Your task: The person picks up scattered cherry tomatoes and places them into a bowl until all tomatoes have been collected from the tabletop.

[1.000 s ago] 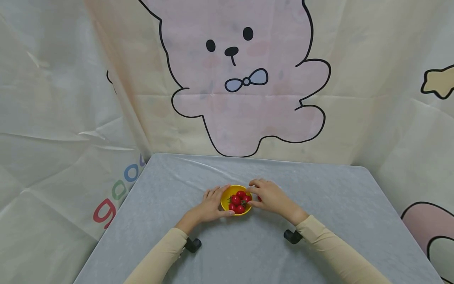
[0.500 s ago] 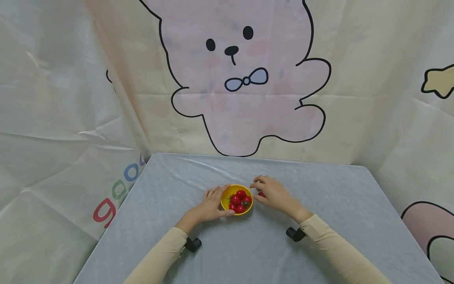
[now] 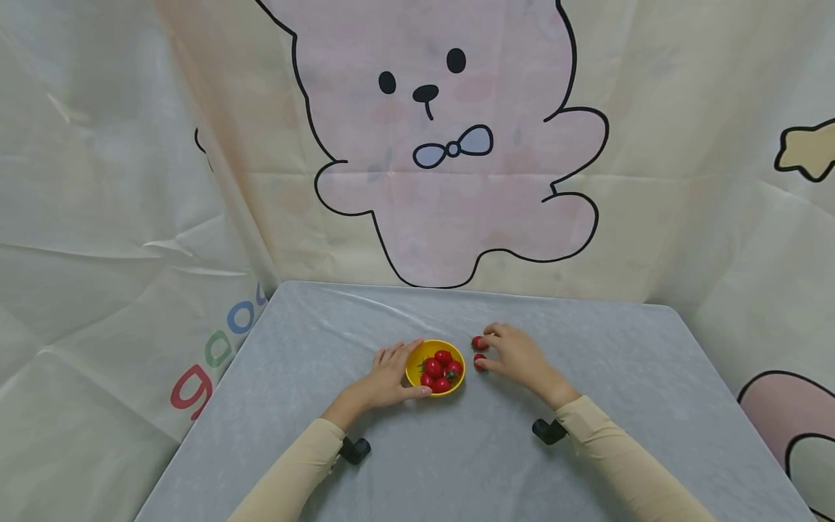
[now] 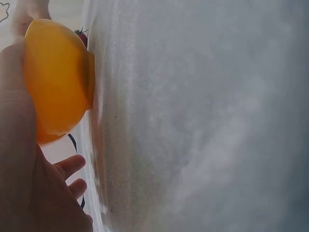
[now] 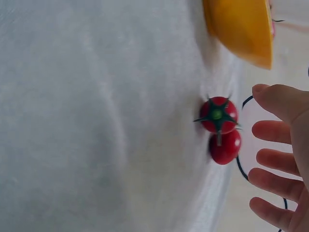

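Observation:
A small yellow bowl point(image 3: 414, 358) stands on the grey cloth with several red cherry tomatoes point(image 3: 433, 368) inside. My left hand point(image 3: 388, 377) holds its left side, thumb at the near rim and index finger at the far rim. The left wrist view shows the bowl's outer wall point(image 4: 55, 82) against that hand. Right of the bowl lie two loose cherry tomatoes, a far one point(image 3: 478, 343) and a near one point(image 3: 480, 364). My right hand point(image 3: 518, 359) is over them, fingers spread. In the right wrist view a gap separates its fingers from the green-stemmed tomato point(image 5: 231, 113) and its neighbour point(image 5: 227, 151).
Grey cloth covers the table point(image 3: 587, 362), whose far edge meets a curtain point(image 3: 652, 217) printed with a pink bear. Black wrist camera mounts point(image 3: 355, 451) hang below both forearms.
My right hand has drawn away from the bowl's right rim toward the right. Both loose tomatoes now show from under it. The left hand and the bowl have stayed in place.

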Available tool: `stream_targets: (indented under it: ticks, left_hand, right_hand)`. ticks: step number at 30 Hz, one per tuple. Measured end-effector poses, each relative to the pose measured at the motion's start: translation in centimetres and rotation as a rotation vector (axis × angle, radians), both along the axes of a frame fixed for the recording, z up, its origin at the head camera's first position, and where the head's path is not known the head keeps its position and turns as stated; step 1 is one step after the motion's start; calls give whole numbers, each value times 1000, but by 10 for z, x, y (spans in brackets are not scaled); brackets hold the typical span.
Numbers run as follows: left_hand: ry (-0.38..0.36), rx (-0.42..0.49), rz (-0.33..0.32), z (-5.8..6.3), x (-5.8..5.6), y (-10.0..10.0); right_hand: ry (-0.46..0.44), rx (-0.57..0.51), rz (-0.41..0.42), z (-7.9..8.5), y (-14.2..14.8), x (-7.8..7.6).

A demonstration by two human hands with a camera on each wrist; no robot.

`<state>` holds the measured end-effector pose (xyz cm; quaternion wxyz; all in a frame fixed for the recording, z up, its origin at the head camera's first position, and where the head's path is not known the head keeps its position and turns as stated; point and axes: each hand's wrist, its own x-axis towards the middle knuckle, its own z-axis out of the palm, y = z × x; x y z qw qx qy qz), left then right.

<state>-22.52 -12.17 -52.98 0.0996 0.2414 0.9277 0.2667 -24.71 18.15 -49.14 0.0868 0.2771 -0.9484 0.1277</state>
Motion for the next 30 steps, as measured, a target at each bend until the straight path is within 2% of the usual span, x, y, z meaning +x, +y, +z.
stream_targets:
  ticks: [5,13,30]
  left_hand:
    - [-1,-5,-2,0,0,0]
    - [1,-11,-4,0,-1,0]
    - [-8,-21,0,-2,-1,0]
  right_hand:
    - [-40,7,-31,-9,2,-1]
    - [-20,36,-35,-19,4,-3]
    - [19,68,-42,-25,2,-5]
